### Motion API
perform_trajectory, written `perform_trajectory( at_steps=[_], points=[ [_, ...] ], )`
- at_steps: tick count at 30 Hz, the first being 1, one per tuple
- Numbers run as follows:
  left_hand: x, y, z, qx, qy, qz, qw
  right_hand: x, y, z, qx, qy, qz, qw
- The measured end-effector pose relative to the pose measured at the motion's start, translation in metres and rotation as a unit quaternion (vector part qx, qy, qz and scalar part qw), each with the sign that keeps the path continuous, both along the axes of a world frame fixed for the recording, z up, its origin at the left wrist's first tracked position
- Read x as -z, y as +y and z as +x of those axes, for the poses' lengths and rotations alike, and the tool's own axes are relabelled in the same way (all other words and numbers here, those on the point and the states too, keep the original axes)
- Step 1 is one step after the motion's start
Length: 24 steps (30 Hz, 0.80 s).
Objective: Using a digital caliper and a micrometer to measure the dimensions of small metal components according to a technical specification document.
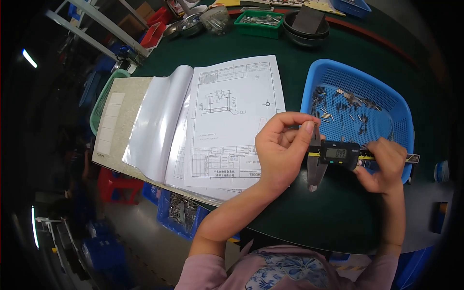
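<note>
My right hand (pixel 386 164) grips a digital caliper (pixel 341 153) by its beam and slider, held level above the table's front part. The caliper's larger jaws point down toward me, and its display faces up. Up by the caliper's smaller upper jaws, my left hand (pixel 285 150) is closed in a pinch of thumb and forefinger. Whatever lies between those fingertips is too small to make out. Just beyond the caliper stands a blue plastic basket (pixel 360 72) with many small dark and metallic pins (pixel 355 104) scattered on its floor.
An open binder (pixel 121 121) with a clear sleeve and a drawing sheet (pixel 232 125) lies left of my hands on the green table (pixel 309 217). Behind are a green tray (pixel 261 23) of metal parts and dark bowls (pixel 305 36). A blue bin (pixel 176 217) sits below the table edge.
</note>
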State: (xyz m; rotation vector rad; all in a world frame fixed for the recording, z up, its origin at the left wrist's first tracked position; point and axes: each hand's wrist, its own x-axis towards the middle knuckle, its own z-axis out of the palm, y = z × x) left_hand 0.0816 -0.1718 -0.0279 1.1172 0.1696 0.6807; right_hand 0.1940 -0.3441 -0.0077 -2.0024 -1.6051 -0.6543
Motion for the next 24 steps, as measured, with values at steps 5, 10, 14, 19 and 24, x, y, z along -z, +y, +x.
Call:
perform_trajectory(
  at_steps=[5, 10, 14, 19, 24],
  points=[
    [0.003, -0.001, 0.002, 0.008, -0.016, 0.004, 1.0, 0.001, -0.003, 0.0, 0.006, -0.012, -0.014, 1.0],
    [0.008, -0.004, 0.005, -0.003, -0.017, -0.047, 0.999, 0.003, -0.003, 0.002, 0.016, -0.028, -0.021, 0.999],
    [0.009, -0.005, 0.007, -0.007, 0.005, -0.029, 1.0, 0.005, -0.005, 0.003, 0.009, -0.024, -0.017, 1.0],
    [0.011, -0.006, 0.006, -0.002, -0.013, -0.037, 0.999, 0.004, -0.004, 0.002, 0.003, -0.027, -0.027, 0.999],
    [0.013, -0.005, 0.007, 0.003, -0.014, -0.029, 0.999, 0.004, -0.004, 0.003, 0.004, -0.027, -0.029, 0.999]
  ],
)
